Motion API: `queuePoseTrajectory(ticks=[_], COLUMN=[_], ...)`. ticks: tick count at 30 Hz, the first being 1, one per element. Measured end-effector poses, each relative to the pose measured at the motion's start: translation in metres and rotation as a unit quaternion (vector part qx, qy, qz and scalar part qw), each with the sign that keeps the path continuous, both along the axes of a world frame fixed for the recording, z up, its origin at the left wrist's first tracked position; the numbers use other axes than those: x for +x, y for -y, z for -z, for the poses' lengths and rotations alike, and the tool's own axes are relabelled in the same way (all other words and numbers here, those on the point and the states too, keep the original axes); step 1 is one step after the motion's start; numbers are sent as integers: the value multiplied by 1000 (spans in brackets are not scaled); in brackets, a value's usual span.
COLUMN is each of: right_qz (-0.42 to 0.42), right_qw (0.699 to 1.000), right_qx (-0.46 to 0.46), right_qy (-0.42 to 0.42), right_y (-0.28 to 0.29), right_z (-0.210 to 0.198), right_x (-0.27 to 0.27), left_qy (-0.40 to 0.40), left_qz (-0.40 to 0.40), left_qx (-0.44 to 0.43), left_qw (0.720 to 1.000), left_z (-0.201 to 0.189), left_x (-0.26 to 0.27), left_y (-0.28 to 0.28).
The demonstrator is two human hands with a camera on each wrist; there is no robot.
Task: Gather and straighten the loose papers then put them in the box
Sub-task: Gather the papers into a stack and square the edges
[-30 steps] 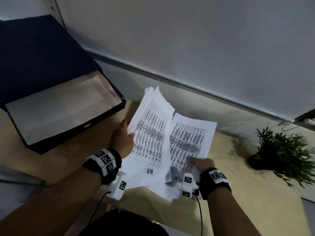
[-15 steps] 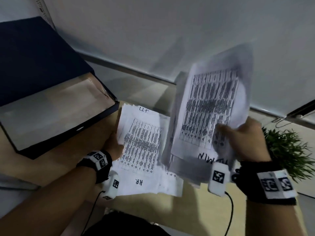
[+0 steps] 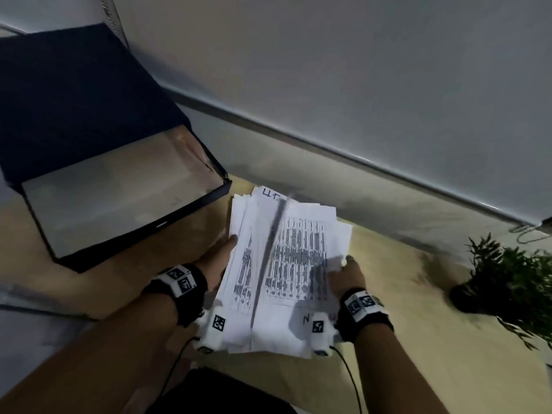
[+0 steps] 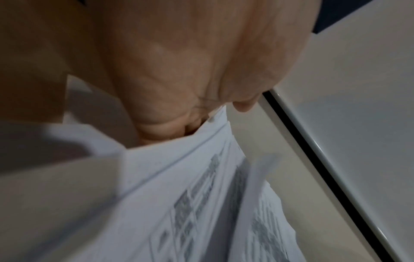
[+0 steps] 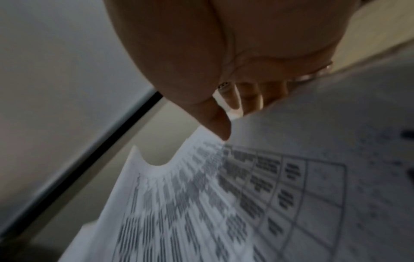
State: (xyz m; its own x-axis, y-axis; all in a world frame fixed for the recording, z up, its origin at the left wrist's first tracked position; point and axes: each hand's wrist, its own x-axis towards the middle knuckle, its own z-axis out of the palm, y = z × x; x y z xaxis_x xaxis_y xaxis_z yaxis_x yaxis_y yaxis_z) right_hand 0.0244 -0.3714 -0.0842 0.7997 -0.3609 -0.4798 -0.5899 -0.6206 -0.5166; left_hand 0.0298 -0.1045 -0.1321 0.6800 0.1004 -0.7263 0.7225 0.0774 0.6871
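Pale wood makes the table (image 3: pixel 403 339), with a grey wall behind it. On it lie the papers (image 3: pixel 286 264), a messy pile just right of the open dark box (image 3: pixel 119 189). The left hand (image 3: pixel 219 258) holds the pile's left edge, thumb on top. The right hand (image 3: pixel 346 276) holds the right edge, fingers curled under. Paper is light, thin and floppy, and loose sheets slide apart easily, I think. Best to squeeze both long sides together and tap the pile on the table. A small plant (image 3: pixel 513 282) stands well to the right.
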Motion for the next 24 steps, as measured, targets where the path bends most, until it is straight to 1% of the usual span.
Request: queuePoseTrajectory(ticks=[1, 3, 5, 7, 9, 10, 11, 12, 14, 15, 16, 18, 20, 22, 24], right_qz=[-14, -38, -3, 11, -24, -34, -32, -31, -27, -17, 1, 43, 68, 70, 56], right_qw=[1000, 999, 998, 996, 997, 998, 999, 999, 999, 1000, 999, 993, 973, 945, 931], right_qx=[-10, -16, -33, -71, -56, -29, -3, 5, 9, 22, 42, 106, 200, 282, 291], right_qy=[-14, -36, -44, -48, -48, -47, -40, -36, -22, -5, 2, 41, 93, 151, 213], right_y=[-11, -29, -36, -39, -45, -49, -50, -47, -38, -33, -26, -17, -9, -3, -2], right_z=[4, 11, 17, 23, 25, 25, 24, 24, 25, 25, 25, 16, -1, -26, -59], right_x=[-1, -4, -4, -9, -18, -21, -25, -27, -27, -27, -26, -21, -13, -4, -1], left_qy=[16, 32, 33, 18, 4, 2, 14, 39, 102, 135, 175, 243, 320, 373, 398], left_qz=[6, 39, 67, 70, 103, 125, 138, 144, 132, 126, 126, 103, 75, 59, 51], left_qx=[38, 88, 120, 140, 187, 213, 234, 261, 274, 265, 265, 226, 162, 79, 19], left_qw=[999, 995, 990, 988, 977, 969, 962, 954, 947, 946, 940, 938, 931, 922, 916], left_z=[-2, -2, 1, 3, -1, -3, -3, 0, 4, 0, 0, -10, -26, -51, -82], left_x=[-1, -3, -2, 2, 5, 5, 7, 8, 5, 1, -1, -6, -9, -12, -16], left_y=[5, 12, 18, 19, 20, 21, 22, 21, 18, 15, 13, 7, 1, -5, -7])
